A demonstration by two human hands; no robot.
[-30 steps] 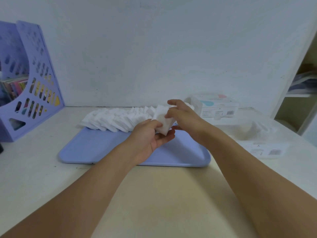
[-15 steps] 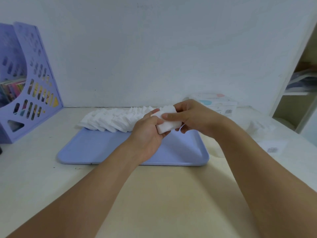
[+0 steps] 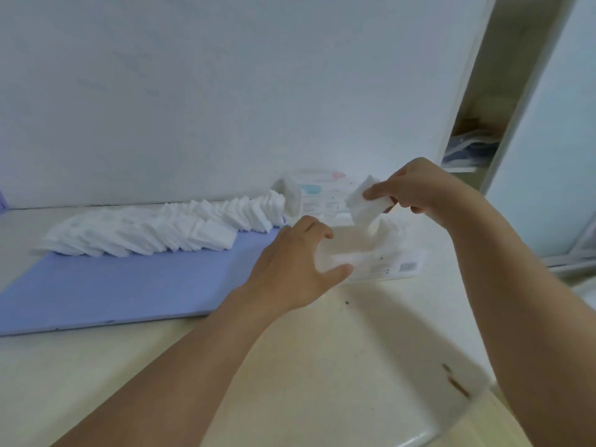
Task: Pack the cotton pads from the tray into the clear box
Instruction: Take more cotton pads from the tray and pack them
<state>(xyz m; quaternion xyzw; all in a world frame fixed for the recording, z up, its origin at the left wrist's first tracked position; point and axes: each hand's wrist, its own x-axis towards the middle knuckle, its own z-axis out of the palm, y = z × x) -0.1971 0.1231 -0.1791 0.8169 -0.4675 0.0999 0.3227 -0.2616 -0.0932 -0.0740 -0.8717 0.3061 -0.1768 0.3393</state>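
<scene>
Moved the stack of pads (image 3: 366, 206) off the tray (image 3: 122, 285), pinched in my right hand (image 3: 416, 188), over the clear box (image 3: 371, 256). Left hand (image 3: 300, 262) open, empty beside the box; next, lower them in.

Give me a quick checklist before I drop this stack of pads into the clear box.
1. Right hand pinches the stack of pads: ok.
2. Stack above the clear box: ok.
3. Left hand steadies the box: cannot tell, it lies at the box's near left side with fingers curled.
4. Box open on top: ok.
5. Room left in the box: cannot tell.
6. More pads waiting on the tray: ok.
</scene>
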